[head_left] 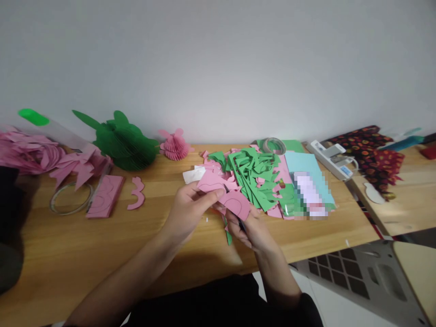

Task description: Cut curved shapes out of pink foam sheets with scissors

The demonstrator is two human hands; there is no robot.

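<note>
My left hand point(192, 204) pinches a piece of pink paper point(238, 205) with curved outlines drawn on it. Closed around the dark handle of a pair of scissors point(241, 224) is my right hand point(250, 229), just under the paper's right end. A dark blade tip shows by the paper's middle; the rest of the scissors is hidden. Behind both hands lies a heap of green and pink paper scraps point(254, 177). To the left are a stack of pink paper with drawn curves point(105, 197) and a wavy pink cut-out point(136, 195).
Along the wall stand a green honeycomb paper shape point(124, 141) and a smaller pink one point(175, 145). Tape point(274, 146), light blue paper point(304, 165), a blurred-out phone-like object point(309, 193) and a power strip point(330, 159) lie right. A wire ring point(71, 211) lies left.
</note>
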